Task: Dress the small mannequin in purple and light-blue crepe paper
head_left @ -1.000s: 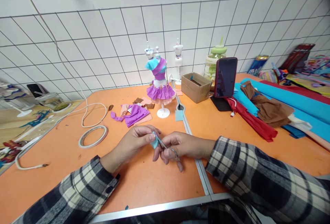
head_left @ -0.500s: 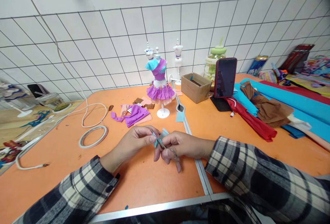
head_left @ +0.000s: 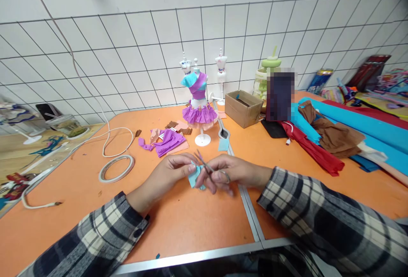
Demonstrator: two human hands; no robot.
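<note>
Your two forearms reach in from the lower corners in plaid sleeves [head_left: 105,230], and your hands meet just above the orange table [head_left: 178,234], nearer you than the dress form [head_left: 199,94]. Your left hand [head_left: 175,171] points inward with its back largely toward you, the thumb laid along the top and pressing toward the curled forefinger; between them you pinch the edge of a light-blue piece [head_left: 194,179]. Your right hand [head_left: 226,172] comes from the other side, its fingers bent around the scissors [head_left: 206,165], with the thumb on top near the handle (the lower fingers are blurred, so you cannot tell exactly how they sit in the loops). The blades slant up and away toward your left hand, and their tips look slightly parted.

The light-blue piece hangs between your hands, just below the left thumb and partly behind the right fingers. It is small, thin and creased, with an uneven lower edge; whether the blades touch it, you cannot tell.

Beyond your hands, a light-blue square [head_left: 223,144] lies by the metal strip [head_left: 250,215], to the right of the dress form's white base. Purple material [head_left: 170,141] lies crumpled to the left of that base, and a roll of tape [head_left: 131,165] rests flat near your left wrist.
</note>
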